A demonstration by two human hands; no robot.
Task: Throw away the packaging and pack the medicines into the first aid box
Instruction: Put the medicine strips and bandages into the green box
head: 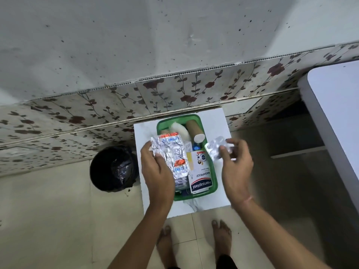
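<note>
A green first aid box (213, 177) stands on a small white table (217, 202). Inside it lie a Hansaplast plaster box (201, 179), a brown bandage roll (194, 129), a white gauze bundle (179, 130) and small items. My left hand (157, 171) holds a stack of silver foil tablet strips (172, 152) with orange print over the box's left side. My right hand (235, 164) pinches a small silver blister strip (215, 147) above the box's right rim.
A black bin (113, 167) lined with a dark bag stands on the tiled floor left of the table. A floral-tiled wall base runs behind. A white tabletop (338, 117) juts in at the right. My bare feet are below the table.
</note>
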